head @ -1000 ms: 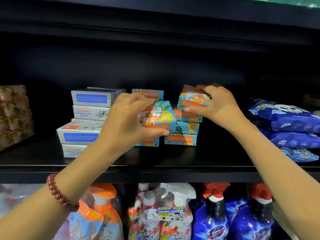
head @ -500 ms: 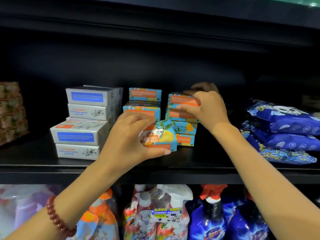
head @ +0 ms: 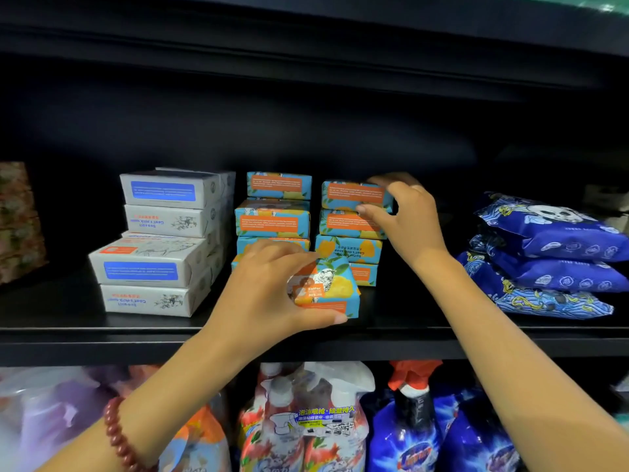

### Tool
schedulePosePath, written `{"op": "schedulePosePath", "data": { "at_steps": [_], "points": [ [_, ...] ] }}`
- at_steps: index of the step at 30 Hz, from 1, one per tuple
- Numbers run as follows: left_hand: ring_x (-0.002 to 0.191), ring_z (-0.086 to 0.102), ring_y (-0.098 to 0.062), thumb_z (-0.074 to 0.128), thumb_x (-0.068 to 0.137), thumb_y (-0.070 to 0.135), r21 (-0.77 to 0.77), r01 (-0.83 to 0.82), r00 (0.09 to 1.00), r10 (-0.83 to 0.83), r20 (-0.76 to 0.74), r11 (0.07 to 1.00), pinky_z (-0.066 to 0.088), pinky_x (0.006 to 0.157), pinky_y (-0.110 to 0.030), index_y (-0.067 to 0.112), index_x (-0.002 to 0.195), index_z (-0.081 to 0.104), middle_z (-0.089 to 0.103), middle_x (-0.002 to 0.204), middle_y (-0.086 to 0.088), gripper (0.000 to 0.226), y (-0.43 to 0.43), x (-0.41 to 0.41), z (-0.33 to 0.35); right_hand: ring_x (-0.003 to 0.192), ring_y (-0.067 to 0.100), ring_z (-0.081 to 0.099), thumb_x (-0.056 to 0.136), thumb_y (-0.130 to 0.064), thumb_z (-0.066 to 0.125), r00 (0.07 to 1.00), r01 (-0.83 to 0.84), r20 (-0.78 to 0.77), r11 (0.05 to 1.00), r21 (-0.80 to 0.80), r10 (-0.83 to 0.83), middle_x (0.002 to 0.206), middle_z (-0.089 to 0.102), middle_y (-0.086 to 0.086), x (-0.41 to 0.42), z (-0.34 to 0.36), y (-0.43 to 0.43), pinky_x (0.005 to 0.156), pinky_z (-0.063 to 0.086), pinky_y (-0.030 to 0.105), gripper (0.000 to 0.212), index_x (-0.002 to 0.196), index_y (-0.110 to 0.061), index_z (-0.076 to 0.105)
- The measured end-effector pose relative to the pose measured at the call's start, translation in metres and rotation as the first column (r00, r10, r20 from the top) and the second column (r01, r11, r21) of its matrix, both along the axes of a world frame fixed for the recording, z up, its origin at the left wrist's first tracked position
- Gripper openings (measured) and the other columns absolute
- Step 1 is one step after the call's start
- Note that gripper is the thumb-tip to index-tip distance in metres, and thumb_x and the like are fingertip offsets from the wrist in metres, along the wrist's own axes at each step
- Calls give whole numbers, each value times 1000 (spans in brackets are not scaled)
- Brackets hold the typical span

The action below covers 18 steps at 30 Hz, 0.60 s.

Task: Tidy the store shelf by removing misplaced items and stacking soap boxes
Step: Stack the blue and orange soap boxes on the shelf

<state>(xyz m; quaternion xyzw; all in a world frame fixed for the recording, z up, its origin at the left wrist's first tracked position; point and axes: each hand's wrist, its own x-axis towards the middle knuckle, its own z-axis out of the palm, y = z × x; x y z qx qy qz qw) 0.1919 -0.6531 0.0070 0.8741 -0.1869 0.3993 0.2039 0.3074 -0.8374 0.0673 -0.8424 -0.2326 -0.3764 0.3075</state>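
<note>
Two stacks of blue-and-orange soap boxes stand mid-shelf: a left stack (head: 274, 219) and a right stack (head: 350, 233). My left hand (head: 269, 294) grips a blue-and-orange soap box (head: 326, 289) tilted near the shelf's front, in front of both stacks. My right hand (head: 405, 216) holds the top soap box (head: 354, 195) of the right stack, thumb on its front, fingers over its top. White soap boxes (head: 160, 243) with blue labels are stacked to the left.
Blue patterned bags (head: 551, 257) lie piled at the right. A floral-wrapped stack (head: 17, 223) stands at the far left. The black shelf edge (head: 102, 342) runs across the front; spray bottles (head: 323, 420) and refill pouches fill the shelf below.
My left hand lowered its box from mid-air to near the shelf front. My right hand set its tilted box flat on top of the right stack and still holds it.
</note>
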Motion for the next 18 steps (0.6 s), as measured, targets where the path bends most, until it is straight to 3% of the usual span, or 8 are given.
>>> {"op": "schedulePosePath", "data": {
  "at_steps": [4, 7, 10, 14, 18],
  "points": [
    [105, 56, -18, 74, 54, 69, 68, 18, 996, -12, -88, 998, 35, 85, -16, 13, 114, 67, 66, 109, 0, 83, -15, 9, 4, 98, 2, 43, 85, -23, 67, 997, -70, 25, 996, 56, 69, 109, 48, -4, -15, -4, -8, 74, 30, -5, 42, 123, -8, 57],
    [105, 56, -21, 66, 57, 75, 145, 22, 992, -4, -124, 989, 44, 85, -29, 12, 113, 67, 67, 107, -2, 84, -28, 17, 5, 103, -3, 45, 84, -18, 69, 982, -86, 177, 991, 102, 67, 111, 53, -6, -41, -29, -28, 88, 28, -3, 35, 117, -9, 61],
    [108, 52, -18, 62, 64, 74, 207, 13, 983, 25, -180, 978, 40, 87, -27, 15, 116, 65, 66, 108, 0, 78, -36, 26, 3, 103, 0, 50, 81, -17, 71, 997, -64, 39, 998, 4, 64, 109, 61, -5, -64, -66, -51, 90, 28, 0, 30, 110, -11, 66],
    [109, 51, -18, 66, 70, 65, 182, 38, 981, -1, -196, 983, 40, 89, -28, 14, 114, 65, 65, 109, -1, 67, -41, 34, 1, 112, 4, 53, 85, -39, 61, 981, -9, -193, 996, -90, -9, 118, 60, -13, -84, -101, -67, 94, 35, 14, 36, 114, -20, 66],
    [106, 56, -21, 78, 72, 42, 139, 7, 999, -1, -48, 990, 40, 82, -26, 14, 109, 69, 67, 109, -1, 48, -34, 25, -1, 111, -10, 42, 72, -68, 51, 974, -43, -228, 990, -134, 11, 118, 52, -24, -93, -106, -72, 92, 25, -1, 61, 116, -28, 65]
  ]
}}
